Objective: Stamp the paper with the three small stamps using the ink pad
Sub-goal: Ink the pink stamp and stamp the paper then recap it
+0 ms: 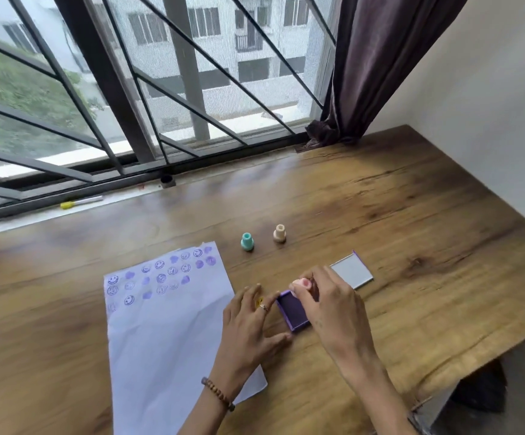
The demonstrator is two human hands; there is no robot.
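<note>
A white paper (167, 334) lies on the wooden table, its top rows covered in purple smiley and blob prints. The purple ink pad (292, 312) sits open to the right of the paper. My right hand (327, 306) grips a pink stamp (302, 282) and holds it down on the pad's far end. My left hand (248, 321) rests flat with fingers spread, touching the pad's left side and overlapping the paper's right edge. A teal stamp (247, 241) and a beige stamp (279, 233) stand upright behind the pad.
The ink pad's lid (352, 271) lies just right of my right hand. A yellow-capped pen (80, 202) rests on the window sill. The table (412, 215) ends at the wall on the right, and its near right corner drops off by a dark object below.
</note>
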